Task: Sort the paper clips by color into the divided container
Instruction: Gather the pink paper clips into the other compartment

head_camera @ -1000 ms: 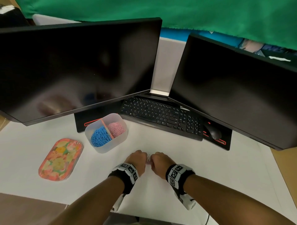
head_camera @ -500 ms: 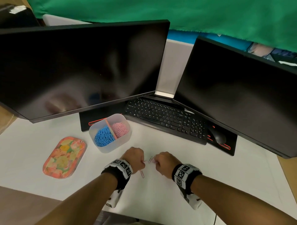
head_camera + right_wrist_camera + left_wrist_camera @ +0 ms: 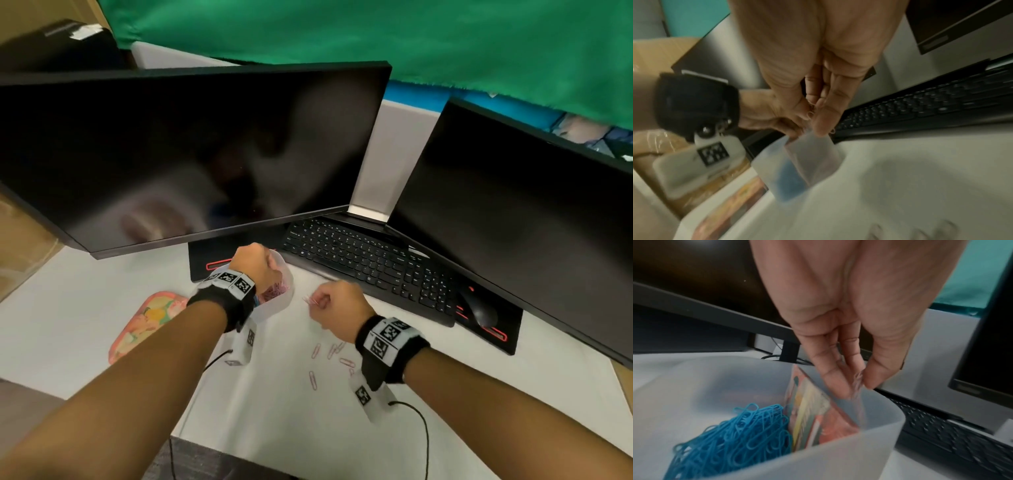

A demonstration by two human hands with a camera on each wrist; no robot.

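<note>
The frosted divided container [image 3: 279, 303] stands in front of the left monitor. Blue clips [image 3: 731, 434] fill its left compartment and pink clips [image 3: 274, 291] its right, with a patterned divider [image 3: 807, 410] between them. My left hand [image 3: 255, 262] hovers over the pink side; its thumb and fingers [image 3: 857, 386] pinch a blurred pink clip [image 3: 858, 378]. My right hand [image 3: 320, 301] is a little right of the container, above the table, and pinches pink clips [image 3: 811, 111] between thumb and forefinger. Several loose pink clips [image 3: 330, 353] lie on the white table below it.
A flowered tray [image 3: 150, 315] lies left of the container. The keyboard [image 3: 370, 270] and mouse [image 3: 479, 308] sit behind the hands under two dark monitors [image 3: 171, 154]. Wrist-camera cables [image 3: 424, 435] trail toward the table's near edge.
My left hand has moved from the table's middle up and left to over the container's pink compartment. My right hand stayed near its place, holding clips; loose pink clips now show on the table.
</note>
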